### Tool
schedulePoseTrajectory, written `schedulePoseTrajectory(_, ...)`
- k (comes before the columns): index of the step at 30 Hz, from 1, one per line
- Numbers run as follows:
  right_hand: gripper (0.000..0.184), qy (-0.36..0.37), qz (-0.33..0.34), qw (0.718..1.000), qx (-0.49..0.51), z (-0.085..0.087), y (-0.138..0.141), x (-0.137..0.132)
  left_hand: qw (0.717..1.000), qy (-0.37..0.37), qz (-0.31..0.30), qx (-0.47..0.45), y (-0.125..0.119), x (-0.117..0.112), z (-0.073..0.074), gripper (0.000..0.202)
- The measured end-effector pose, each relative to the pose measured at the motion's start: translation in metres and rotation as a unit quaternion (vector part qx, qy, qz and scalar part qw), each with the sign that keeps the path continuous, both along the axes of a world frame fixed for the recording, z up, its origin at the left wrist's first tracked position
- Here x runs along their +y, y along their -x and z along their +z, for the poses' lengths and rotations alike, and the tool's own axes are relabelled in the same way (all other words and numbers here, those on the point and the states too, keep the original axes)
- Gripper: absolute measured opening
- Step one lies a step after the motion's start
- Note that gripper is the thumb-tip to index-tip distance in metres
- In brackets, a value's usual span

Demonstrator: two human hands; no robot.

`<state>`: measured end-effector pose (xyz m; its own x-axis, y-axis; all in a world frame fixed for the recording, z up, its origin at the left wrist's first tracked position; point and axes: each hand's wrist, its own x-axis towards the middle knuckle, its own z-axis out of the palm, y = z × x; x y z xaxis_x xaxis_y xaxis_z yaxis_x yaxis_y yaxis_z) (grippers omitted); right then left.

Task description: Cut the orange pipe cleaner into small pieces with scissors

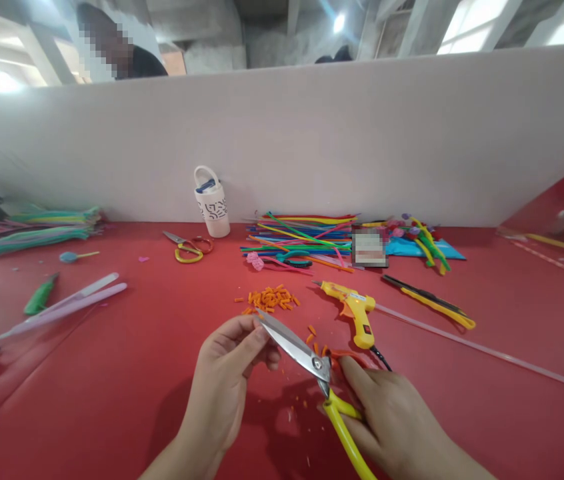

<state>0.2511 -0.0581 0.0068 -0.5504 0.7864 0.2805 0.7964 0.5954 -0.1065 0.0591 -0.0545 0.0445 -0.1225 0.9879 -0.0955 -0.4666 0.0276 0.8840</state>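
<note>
My right hand [387,407] grips a pair of scissors [292,343] with one red and one yellow handle. The blades point up and left and look closed or almost closed. At their tip, my left hand [229,373] pinches thumb and forefinger together; whatever is between them is too small or hidden to make out. Just beyond the fingertips lies a pile of short orange fuzzy pieces [272,298], which look like cut pipe cleaner. Several more loose pieces [311,331] and fine orange bits are scattered under the blades.
A yellow glue gun [355,310] lies right of the pile, a long glue stick [482,353] trailing from it. Behind are pipe cleaners [292,237], a white tumbler [213,210], and another pair of scissors [189,248]. Tweezers [437,303] lie at right. A white partition [282,140] bounds the red table.
</note>
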Motion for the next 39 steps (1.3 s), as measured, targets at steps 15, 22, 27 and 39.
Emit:
schedulePoseTrajectory(15,0.014,0.028,-0.016,0.999,-0.023,0.0,-0.001,0.0,1.0,0.006,0.011,0.016,0.001,-0.001,0.001,0.008)
schedulePoseTrajectory(22,0.019,0.179,-0.072,0.973,0.129,0.007,0.005,0.006,0.998,0.019,-0.055,0.033,0.0,0.0,-0.002,0.007)
schedulePoseTrajectory(27,0.017,0.408,-0.097,0.81,0.411,0.021,0.011,0.004,0.968,0.088,-0.23,0.044,-0.017,-0.007,-0.011,0.009)
schedulePoseTrajectory(39,0.015,0.492,-0.026,0.74,0.457,0.019,0.008,0.002,0.936,0.126,-0.317,0.083,-0.027,-0.014,-0.019,0.011)
